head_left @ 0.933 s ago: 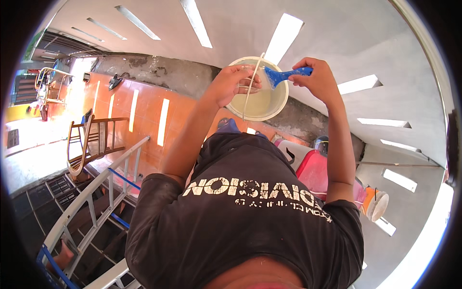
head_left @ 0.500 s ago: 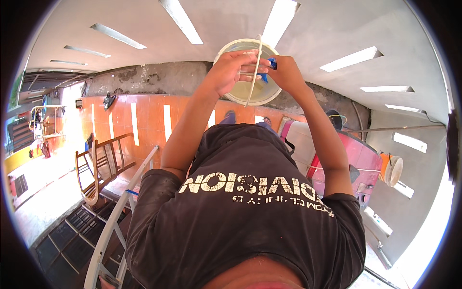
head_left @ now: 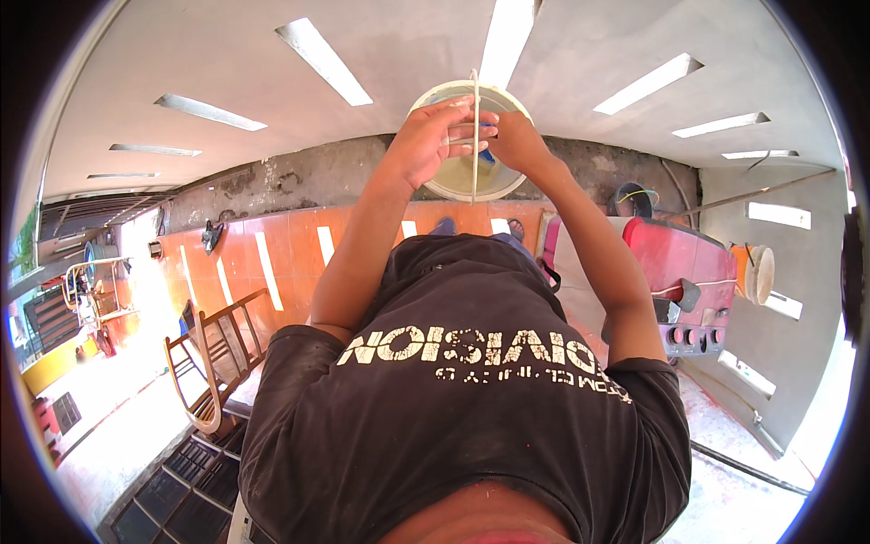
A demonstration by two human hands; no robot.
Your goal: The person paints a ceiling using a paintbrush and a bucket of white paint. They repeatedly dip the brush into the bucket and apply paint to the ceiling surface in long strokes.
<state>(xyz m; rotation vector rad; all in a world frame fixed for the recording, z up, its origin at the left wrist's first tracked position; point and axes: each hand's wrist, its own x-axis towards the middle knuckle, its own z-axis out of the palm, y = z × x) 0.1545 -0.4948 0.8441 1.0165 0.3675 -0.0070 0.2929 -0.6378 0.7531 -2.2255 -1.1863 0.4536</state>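
Observation:
A pale round bucket (head_left: 419, 102) with a whitish inside is in front of me, against the wall. Its thin white handle (head_left: 475, 86) arches across the opening. My left hand (head_left: 433, 143) is at the bucket's left side, with its fingers stretched out and apart, passing behind the handle. Whitish smears mark these fingertips. My right hand (head_left: 520, 143) is closed at the bucket's right side, its fingertips mostly hidden from me. A small blue object (head_left: 487, 155) shows just below those fingers; its kind cannot be made out.
A grey wall (head_left: 399, 41) with bright slots rises ahead. Orange tiles (head_left: 294, 236) cover the floor around my feet. A wooden chair (head_left: 216, 363) is at left. On the right are a pink machine-like unit (head_left: 675, 258) with knobs, a dark pail (head_left: 630, 201) and an orange bucket (head_left: 752, 274).
The view has shifted, and the ladder rail at left has mostly left the picture. My right hand has moved slightly left and down over the bucket; less blue shows.

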